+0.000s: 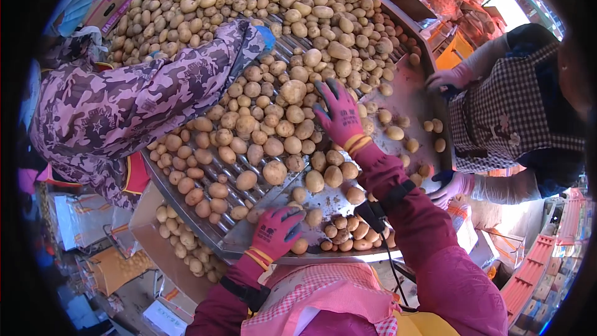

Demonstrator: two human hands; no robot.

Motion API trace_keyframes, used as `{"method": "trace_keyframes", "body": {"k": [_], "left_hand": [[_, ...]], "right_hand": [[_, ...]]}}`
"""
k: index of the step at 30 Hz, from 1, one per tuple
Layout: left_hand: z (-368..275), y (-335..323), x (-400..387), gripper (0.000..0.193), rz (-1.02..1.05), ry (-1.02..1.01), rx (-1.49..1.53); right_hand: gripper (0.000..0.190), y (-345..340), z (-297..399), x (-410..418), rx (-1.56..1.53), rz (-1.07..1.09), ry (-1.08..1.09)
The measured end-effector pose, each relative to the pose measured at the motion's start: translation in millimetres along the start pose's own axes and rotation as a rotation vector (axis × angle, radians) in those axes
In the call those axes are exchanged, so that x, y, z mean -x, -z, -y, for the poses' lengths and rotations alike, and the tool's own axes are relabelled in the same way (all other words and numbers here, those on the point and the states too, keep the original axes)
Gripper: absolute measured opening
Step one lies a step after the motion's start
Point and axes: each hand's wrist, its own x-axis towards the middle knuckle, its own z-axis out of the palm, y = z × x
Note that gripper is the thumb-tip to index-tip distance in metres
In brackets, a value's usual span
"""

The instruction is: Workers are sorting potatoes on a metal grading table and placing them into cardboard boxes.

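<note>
Potatoes [275,126] cover much of a metal sorting table with a bank of metal rollers [224,163]. My left hand [278,233], in a pink and dark work glove, lies at the near edge of the table, its fingers beside a small potato [299,246]; whether something is under its palm cannot be told. My right hand [339,114], gloved alike, reaches to the middle of the pile with its fingers spread over the potatoes, and no potato shows in its grasp. Smaller potatoes [354,235] lie grouped along the near rim, right of my left hand.
At the left a co-worker's camouflage sleeve [158,88] reaches over the pile. Another person in a checked apron [499,107] stands right, gloved hands [450,77] at the table's edge. A cardboard box of potatoes [186,242] stands below left. A black cable [392,261] hangs by my right arm.
</note>
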Motion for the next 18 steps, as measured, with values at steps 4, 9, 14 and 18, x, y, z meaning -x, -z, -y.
{"method": "trace_keyframes", "body": {"k": [4, 9, 14, 18], "left_hand": [[2, -3, -4, 0.044, -0.034, 0.089, 0.013], [14, 10, -7, 0.046, -0.149, 0.204, 0.135], [-6, 8, -43, 0.043, -0.067, 0.457, 0.820], [-37, 20, -79, 0.050, 0.232, 0.971, 2.064]], "right_hand": [[0.055, -52, -9, -78, -0.107, 0.424, -0.055], [0.042, -30, 21, -4, -0.371, 0.525, 0.029], [0.043, 34, 24, 86, -0.338, 0.266, -0.136], [0.050, 59, 64, 121, -0.713, 0.441, -0.348]]}}
